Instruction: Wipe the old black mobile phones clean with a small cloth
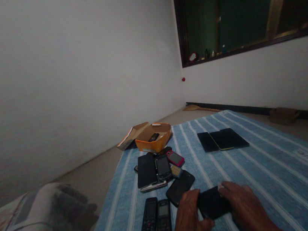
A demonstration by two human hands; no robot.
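Observation:
A dark smartphone (213, 204) lies between my two hands, just above the striped cloth. My left hand (188, 219) grips its left edge, thumb at the near side. My right hand (247, 207) closes on the right edge, with a small whitish bit at its fingertips that I cannot make out. Just beyond my left hand rests another black phone (181, 187). Two keypad phones (149, 220) lie side by side to the left. Farther off is a pile with a large black phone (146, 170), a touchscreen phone (163, 167) and a pink phone (175, 158).
An open orange box (155, 144) with a phone (154, 137) inside stands at the far left of the blue striped cloth (264, 180). Several dark flat phones (222, 139) lie in a row at the back right. Grey fabric (43, 224) is at left.

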